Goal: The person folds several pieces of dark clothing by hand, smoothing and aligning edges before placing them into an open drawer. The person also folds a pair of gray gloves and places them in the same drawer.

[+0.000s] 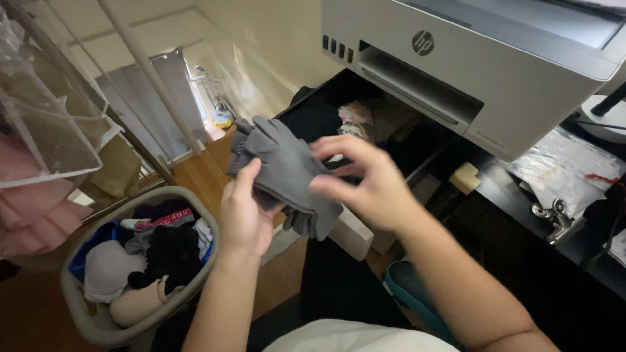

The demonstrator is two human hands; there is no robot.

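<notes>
A pair of grey gloves is held up in front of me, fingers pointing up and left. My left hand grips the gloves from below, thumb laid along the near side. My right hand touches their right edge with its fingertips, fingers curled over the cloth. Behind the gloves an open black drawer holds several folded pieces of cloth.
A white printer sits on the black desk at the right, with plastic bags and metal binder clips beside it. A grey laundry basket full of clothes stands on the wooden floor at lower left. A white clothes rack pole rises behind it.
</notes>
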